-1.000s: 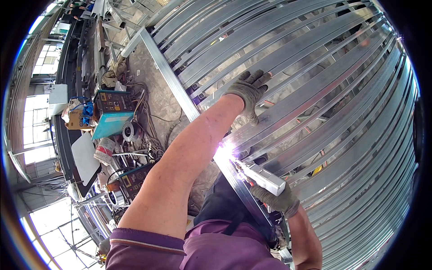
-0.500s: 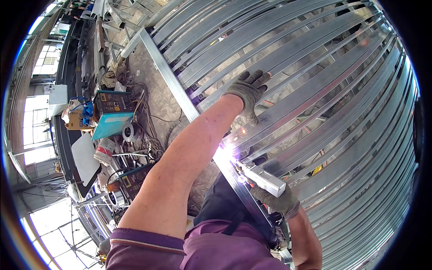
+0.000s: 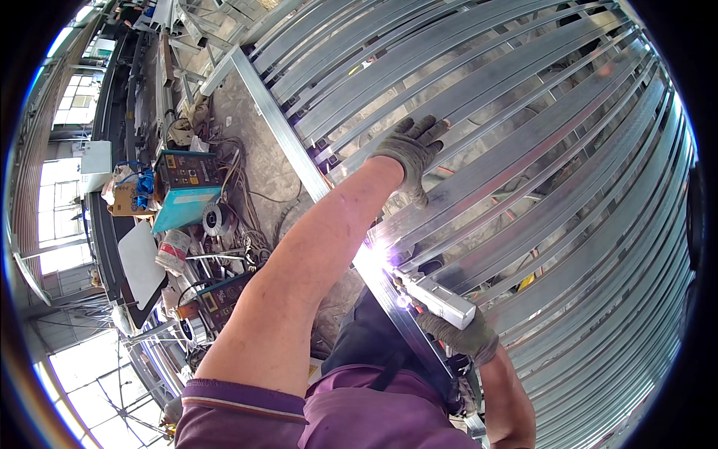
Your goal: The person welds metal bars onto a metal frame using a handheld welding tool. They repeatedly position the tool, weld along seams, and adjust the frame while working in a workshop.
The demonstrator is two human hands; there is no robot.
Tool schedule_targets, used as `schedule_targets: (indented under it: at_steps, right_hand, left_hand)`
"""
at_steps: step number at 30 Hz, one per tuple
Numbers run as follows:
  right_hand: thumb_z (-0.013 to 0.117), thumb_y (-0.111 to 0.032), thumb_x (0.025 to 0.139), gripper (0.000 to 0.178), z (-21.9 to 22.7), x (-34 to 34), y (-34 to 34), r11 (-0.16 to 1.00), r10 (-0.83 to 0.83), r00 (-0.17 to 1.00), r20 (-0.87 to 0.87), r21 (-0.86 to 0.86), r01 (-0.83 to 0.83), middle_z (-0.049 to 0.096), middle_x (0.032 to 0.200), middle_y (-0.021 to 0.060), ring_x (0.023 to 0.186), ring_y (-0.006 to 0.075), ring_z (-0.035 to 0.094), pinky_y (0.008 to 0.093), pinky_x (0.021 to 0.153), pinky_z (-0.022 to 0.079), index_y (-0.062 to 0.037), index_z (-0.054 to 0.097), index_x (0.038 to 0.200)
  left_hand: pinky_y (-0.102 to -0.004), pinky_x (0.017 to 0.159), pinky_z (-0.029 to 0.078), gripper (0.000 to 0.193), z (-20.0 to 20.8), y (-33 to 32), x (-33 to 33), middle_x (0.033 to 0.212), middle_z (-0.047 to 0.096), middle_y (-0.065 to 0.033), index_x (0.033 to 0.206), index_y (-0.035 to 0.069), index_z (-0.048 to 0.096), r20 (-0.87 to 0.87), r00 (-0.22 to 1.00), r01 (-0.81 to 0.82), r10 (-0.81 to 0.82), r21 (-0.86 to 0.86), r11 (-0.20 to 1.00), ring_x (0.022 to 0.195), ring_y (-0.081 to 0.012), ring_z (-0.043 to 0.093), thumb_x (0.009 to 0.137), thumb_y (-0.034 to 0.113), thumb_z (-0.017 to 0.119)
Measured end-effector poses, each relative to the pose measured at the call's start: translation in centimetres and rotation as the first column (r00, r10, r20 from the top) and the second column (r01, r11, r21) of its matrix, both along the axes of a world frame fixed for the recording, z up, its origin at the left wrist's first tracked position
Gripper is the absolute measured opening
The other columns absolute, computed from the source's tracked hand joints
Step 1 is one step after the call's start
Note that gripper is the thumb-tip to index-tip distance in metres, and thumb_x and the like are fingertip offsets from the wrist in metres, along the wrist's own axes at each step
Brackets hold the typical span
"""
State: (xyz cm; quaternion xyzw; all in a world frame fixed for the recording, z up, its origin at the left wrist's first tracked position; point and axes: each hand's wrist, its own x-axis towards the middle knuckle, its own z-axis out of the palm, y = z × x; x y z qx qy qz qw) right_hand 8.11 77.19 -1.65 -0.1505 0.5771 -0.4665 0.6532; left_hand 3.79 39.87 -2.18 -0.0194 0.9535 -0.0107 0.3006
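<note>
My left hand (image 3: 410,153), in a grey-green work glove, rests with fingers spread on the flat metal slats of a large frame (image 3: 516,123). One bare fingertip pokes out of the glove. Gloved as well, my right hand (image 3: 467,337) is closed around a welding torch (image 3: 441,299) with a silver box-shaped body. The torch's tip points up and left at the frame's long side rail (image 3: 280,127), where a white-violet arc (image 3: 374,257) burns at a slat's end. Glare hides the joint itself. My left forearm crosses over the rail.
To the left stand a teal welding machine (image 3: 187,206) and a second dark machine (image 3: 221,298). Wire spools (image 3: 215,219), tangled cables (image 3: 247,179) and a white bucket-like container (image 3: 173,251) lie around them. More metal framing (image 3: 217,71) is at the far left.
</note>
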Motion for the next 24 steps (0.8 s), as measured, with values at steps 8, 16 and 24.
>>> schedule_targets:
  at_steps: [8,16,24]
  right_hand:
    - [0.094,-0.028,0.096,0.046,-0.26,0.02,0.41,0.999,0.011,0.998,-0.058,-0.051,-0.014,0.085,0.115,0.0051,0.102,0.0096,0.078,0.0303,0.085,0.064,-0.0063,0.079,0.134]
    - [0.093,-0.025,0.097,0.044,0.09,0.06,0.54,1.0,0.003,1.0,-0.014,-0.02,-0.003,0.085,0.117,0.0048,0.103,0.0106,0.079,0.0301,0.087,0.064,-0.0059,0.079,0.134]
    - [0.094,-0.027,0.095,0.048,0.24,0.08,0.91,1.0,0.01,0.999,-0.036,0.011,-0.009,0.084,0.119,0.0052,0.105,0.0118,0.079,0.0309,0.088,0.064,-0.0065,0.078,0.135]
  left_hand:
    - [-0.0471,0.142,0.013,0.13,0.06,0.0,-0.03,0.191,0.003,-0.0101,0.177,0.013,0.036,0.004,1.0,-0.009,0.009,0.016,1.0,0.176,-0.0299,0.006,0.077,0.079,0.086]
    - [-0.0467,0.142,0.014,0.129,-0.41,-0.02,0.1,0.19,0.006,-0.0103,0.176,0.012,0.038,-0.017,1.0,-0.007,0.007,0.005,1.0,0.175,-0.0294,0.008,0.076,0.077,0.087]
    - [-0.0471,0.141,0.015,0.128,-0.41,-0.04,0.14,0.19,0.007,-0.0109,0.175,0.011,0.04,-0.034,0.999,0.0,0.0,-0.001,1.0,0.175,-0.0299,0.008,0.076,0.077,0.087]
